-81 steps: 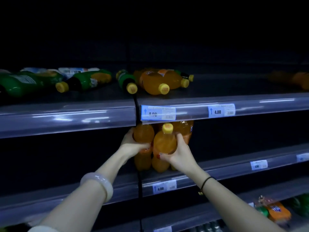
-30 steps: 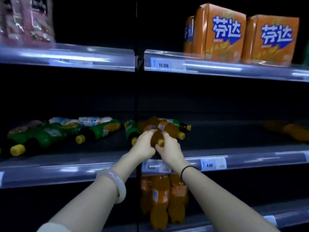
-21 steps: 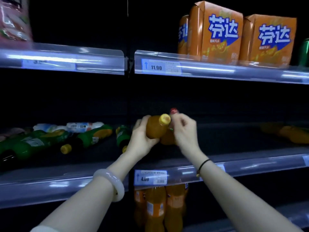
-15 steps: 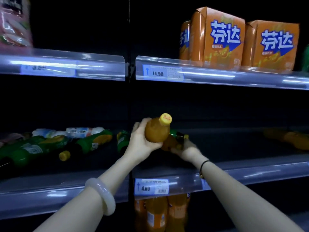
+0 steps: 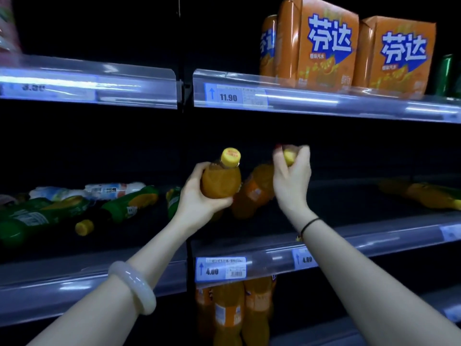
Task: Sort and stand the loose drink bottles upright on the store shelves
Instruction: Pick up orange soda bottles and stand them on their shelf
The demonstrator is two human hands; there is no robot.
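Note:
My left hand (image 5: 197, 196) grips an orange soda bottle (image 5: 220, 181) with a yellow cap, held nearly upright above the middle shelf (image 5: 274, 258). My right hand (image 5: 291, 178) grips a second orange bottle (image 5: 254, 193) by its yellow-capped neck, and that bottle tilts up to the right. Several green bottles (image 5: 129, 206) and a white-labelled one (image 5: 112, 191) lie on their sides at the shelf's left. Two more orange bottles (image 5: 434, 198) lie at the far right. On the shelf below, orange bottles (image 5: 237, 313) stand upright.
Orange drink cartons (image 5: 324, 46) sit on the top shelf, right side, with a green can (image 5: 445, 73) beside them. Clear plastic rails with price tags (image 5: 219, 269) front each shelf. A dark upright post (image 5: 185, 121) divides the left and right bays.
My right hand has lifted a second orange bottle off the shelf by its neck. My left hand keeps its bottle raised. Earlier, both hands were at the upright bottles on the lower shelf.

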